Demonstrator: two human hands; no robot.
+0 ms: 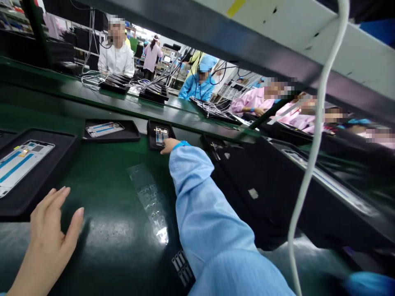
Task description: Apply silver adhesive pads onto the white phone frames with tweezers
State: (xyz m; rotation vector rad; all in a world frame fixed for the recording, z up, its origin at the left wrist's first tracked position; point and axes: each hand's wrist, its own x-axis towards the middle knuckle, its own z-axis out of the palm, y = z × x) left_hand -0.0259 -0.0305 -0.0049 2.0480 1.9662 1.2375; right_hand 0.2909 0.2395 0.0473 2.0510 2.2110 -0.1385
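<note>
My left hand (52, 234) is held low at the left, fingers spread, with nothing in it. Close by lies a large black tray (61, 152) holding a silver phone frame (27, 160) with two blue strips and a gold-coloured flex piece. My right hand (170, 145), blue band at the wrist, reaches far forward. Its fingers are bent at the right edge of a small black tray (152, 144), and seem to grip that edge. Inside is a phone frame (161, 135) with blue strips, partly covered by the fingers. Another tray (132, 133) with a phone frame (105, 129) sits just left of it.
A clear plastic sheet (149, 197) and a strip of small pale labels (182, 265) lie on the green bench (108, 197). At the right are black cloth (234, 185), tweezers (215, 151) and a hanging white cable (308, 164). Co-workers (199, 84) sit beyond.
</note>
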